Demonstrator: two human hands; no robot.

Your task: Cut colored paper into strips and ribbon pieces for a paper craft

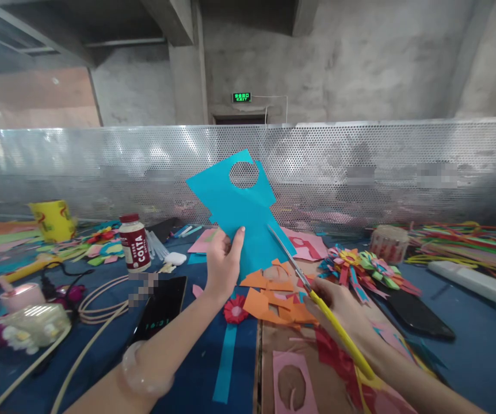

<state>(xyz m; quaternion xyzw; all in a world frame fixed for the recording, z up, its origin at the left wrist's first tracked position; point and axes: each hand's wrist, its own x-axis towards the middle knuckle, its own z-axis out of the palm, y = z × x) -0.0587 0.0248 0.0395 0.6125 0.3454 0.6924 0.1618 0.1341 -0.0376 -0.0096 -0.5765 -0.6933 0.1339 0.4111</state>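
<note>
My left hand (224,261) is closed on a sheet of blue paper (231,207), thumb in front, held up above the table. The sheet has a round hole near its top and cut, angled edges. My right hand (338,305) grips a pair of scissors (338,330) with long yellow handles. Their metal blades point up and left, meeting the sheet's lower right part. Below the hands lie orange paper scraps (269,302), a red paper flower (235,309) and a blue paper strip (225,362).
A red-and-white bottle (134,242), a black phone (161,307) and coiled cables (101,299) are to the left. Colourful paper flowers (360,264), another dark phone (420,315) and a white device (476,284) lie to the right. A perforated metal panel (360,172) stands behind.
</note>
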